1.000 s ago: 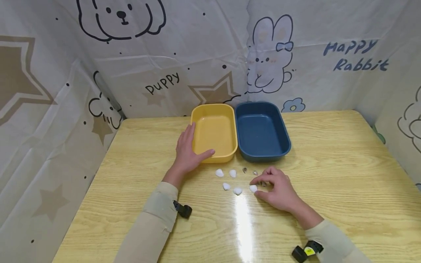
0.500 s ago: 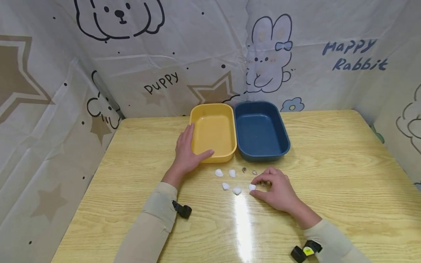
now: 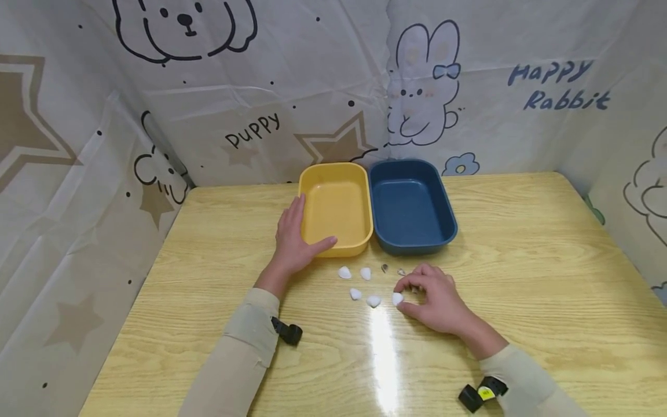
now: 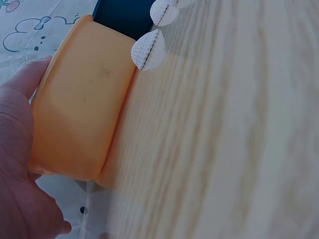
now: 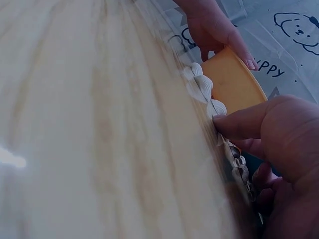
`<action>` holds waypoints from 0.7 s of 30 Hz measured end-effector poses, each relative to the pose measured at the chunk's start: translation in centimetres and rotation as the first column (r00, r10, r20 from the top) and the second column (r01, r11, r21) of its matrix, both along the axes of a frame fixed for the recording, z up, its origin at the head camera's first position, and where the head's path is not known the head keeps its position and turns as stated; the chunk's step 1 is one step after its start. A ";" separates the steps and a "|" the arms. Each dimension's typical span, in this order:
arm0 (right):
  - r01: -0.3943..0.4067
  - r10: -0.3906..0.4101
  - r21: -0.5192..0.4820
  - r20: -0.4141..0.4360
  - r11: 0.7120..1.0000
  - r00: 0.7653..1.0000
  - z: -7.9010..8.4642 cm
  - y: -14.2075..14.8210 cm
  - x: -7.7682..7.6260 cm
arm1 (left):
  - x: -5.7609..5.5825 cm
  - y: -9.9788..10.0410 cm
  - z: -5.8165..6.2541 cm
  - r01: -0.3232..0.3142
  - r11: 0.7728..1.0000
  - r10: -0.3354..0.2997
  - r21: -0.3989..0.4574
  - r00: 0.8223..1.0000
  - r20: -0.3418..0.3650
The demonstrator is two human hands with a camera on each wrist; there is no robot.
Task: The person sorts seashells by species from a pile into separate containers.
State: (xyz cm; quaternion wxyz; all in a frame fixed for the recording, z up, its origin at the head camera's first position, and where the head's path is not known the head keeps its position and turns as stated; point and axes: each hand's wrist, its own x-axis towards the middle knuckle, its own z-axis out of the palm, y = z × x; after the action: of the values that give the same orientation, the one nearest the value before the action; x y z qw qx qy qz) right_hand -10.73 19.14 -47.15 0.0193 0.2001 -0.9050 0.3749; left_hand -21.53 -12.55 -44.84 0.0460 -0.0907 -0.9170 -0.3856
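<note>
Head view, from the left: the left hand (image 3: pixel 292 244) is rested against the yellow tray (image 3: pixel 336 211), its fingers straight along the outer left side and its thumb stretched over the near edge. Just in front of that tray, four white shells (image 3: pixel 355 294) are spread in two loose pairs on the wood-grained surface (image 3: pixel 224 249). To their right, a small dark shell (image 3: pixel 384 268) is seen near the gap between the trays, and a small speckled shell (image 3: pixel 401 271) near the right hand. The blue tray (image 3: pixel 413 211) is set beside the yellow one, behind these. Another white shell (image 3: pixel 398 299) is pinched between the thumb and fingers of the right hand (image 3: pixel 438 298); whether it is touched to the surface cannot be told.
</note>
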 end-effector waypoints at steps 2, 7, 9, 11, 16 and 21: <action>-0.010 0.010 0.001 0.001 1.000 1.000 0.1 0.0 0.0 | -0.1 0.0 0.0 0.000 1.000 0.000 0.001 1.000 -0.003; -0.025 0.025 0.011 -0.004 1.000 1.000 0.4 0.0 -0.1 | -0.2 0.0 0.0 0.000 1.000 0.000 0.007 1.000 -0.009; -0.024 0.024 0.018 0.004 1.000 1.000 0.4 0.0 -0.1 | -0.2 0.0 0.0 0.000 1.000 0.000 0.008 1.000 -0.012; -0.023 0.022 0.021 0.016 1.000 1.000 0.5 0.0 -0.2 | -0.1 0.0 0.0 0.000 1.000 0.000 0.010 1.000 -0.011; -0.011 0.011 0.004 0.028 1.000 1.000 0.6 0.2 -0.1 | 0.1 0.1 0.0 -0.003 1.000 0.003 0.013 1.000 -0.003; 0.005 -0.002 -0.058 0.039 0.998 0.999 0.6 0.2 0.0 | 0.2 0.1 0.0 -0.002 1.000 0.002 0.014 1.000 -0.008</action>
State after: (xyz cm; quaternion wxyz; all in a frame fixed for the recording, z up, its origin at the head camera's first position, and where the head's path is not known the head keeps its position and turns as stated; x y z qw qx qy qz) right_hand -10.76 19.29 -46.54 0.0081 0.1906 -0.8943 0.4048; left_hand -21.37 -12.49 -44.85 0.0505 -0.0909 -0.9143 -0.3915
